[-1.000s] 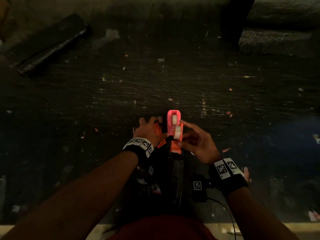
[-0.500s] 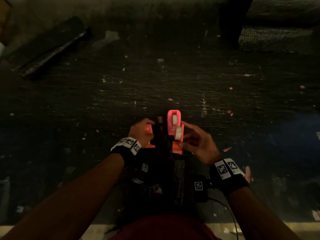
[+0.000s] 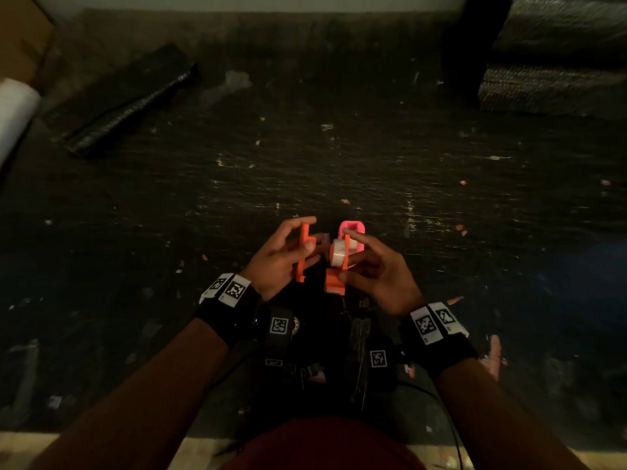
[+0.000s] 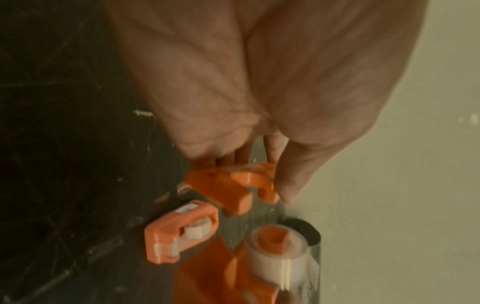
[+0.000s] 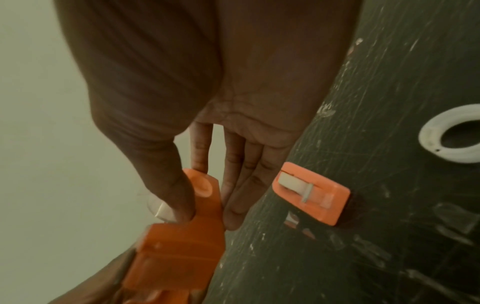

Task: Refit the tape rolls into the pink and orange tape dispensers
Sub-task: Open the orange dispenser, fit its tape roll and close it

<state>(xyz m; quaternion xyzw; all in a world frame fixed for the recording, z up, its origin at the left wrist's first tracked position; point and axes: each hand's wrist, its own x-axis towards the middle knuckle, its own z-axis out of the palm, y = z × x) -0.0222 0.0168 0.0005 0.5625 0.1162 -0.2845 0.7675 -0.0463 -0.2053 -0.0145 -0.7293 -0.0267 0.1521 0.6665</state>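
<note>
My left hand (image 3: 300,247) pinches a flat orange dispenser cover (image 3: 303,254) upright between thumb and fingers; the same cover (image 4: 233,185) shows in the left wrist view. My right hand (image 3: 351,262) grips the other orange dispenser half (image 3: 334,283), which carries a clear tape roll (image 3: 338,256) on its hub (image 4: 274,239). The thumb presses near the roll (image 5: 162,209). A small gap separates the two orange parts. Behind them the pink dispenser (image 3: 354,230) lies on the dark table (image 3: 339,157), with a tape roll (image 4: 196,230) seated inside it.
A white ring (image 5: 451,133) lies on the table to the right of the pink dispenser (image 5: 311,193). A black wrapped bundle (image 3: 122,100) lies far left, a white roll (image 3: 13,110) at the left edge and black bundles (image 3: 556,62) far right. Paper scraps dot the surface.
My left hand has swung the orange cover from low on the left up beside the orange half. My right hand has tilted that half, turning the roll toward the cover.
</note>
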